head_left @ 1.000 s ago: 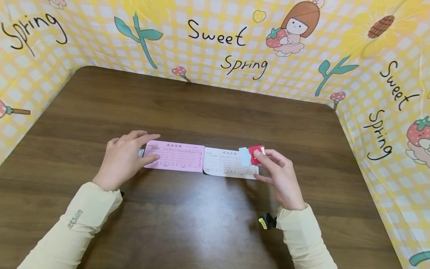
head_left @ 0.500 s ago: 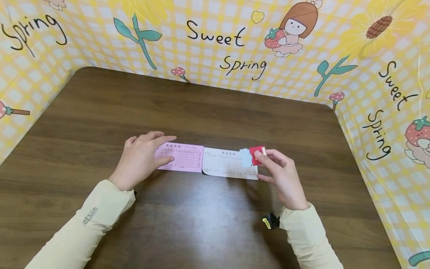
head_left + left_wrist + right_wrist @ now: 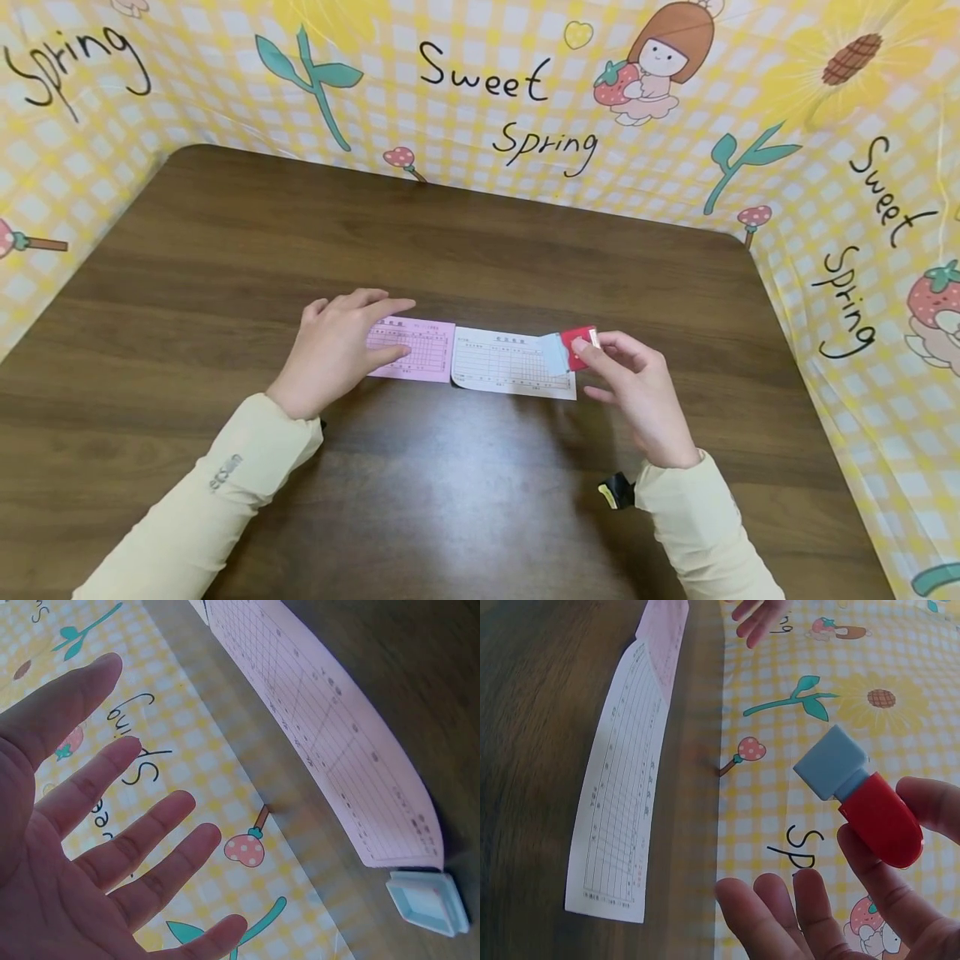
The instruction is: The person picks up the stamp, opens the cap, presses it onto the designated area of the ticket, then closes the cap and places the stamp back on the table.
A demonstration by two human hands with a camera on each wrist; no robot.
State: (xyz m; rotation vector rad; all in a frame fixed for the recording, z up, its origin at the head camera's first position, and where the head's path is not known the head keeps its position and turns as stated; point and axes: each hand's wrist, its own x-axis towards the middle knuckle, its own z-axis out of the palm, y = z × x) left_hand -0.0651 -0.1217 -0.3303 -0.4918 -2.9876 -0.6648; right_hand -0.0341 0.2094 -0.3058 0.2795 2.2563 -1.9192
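My right hand point(image 3: 643, 392) pinches a small stamp by its red handle point(image 3: 881, 821) between thumb and fingers. The stamp's light blue block point(image 3: 831, 761) points left, over the right end of a white receipt slip point(image 3: 491, 358). Its other fingers stay spread in the right wrist view. A pink receipt slip point(image 3: 427, 354) lies end to end with the white one. Over the pink slip's left part hovers my left hand point(image 3: 330, 354), fingers spread and holding nothing. In the left wrist view, a light blue cap point(image 3: 427, 901) lies at that slip's near end; the hand hides it from the head camera.
Both slips lie on a dark wooden table point(image 3: 450, 242). A yellow checked cloth point(image 3: 465, 117) with printed flowers and strawberries stands along the table's back and sides. A black wrist strap piece point(image 3: 617, 492) sticks out beside the right sleeve.
My left hand has moved right across the pink slip, covering more of its left end. My right hand has shifted slightly right with the stamp, and its lower finger has left the white slip's edge.
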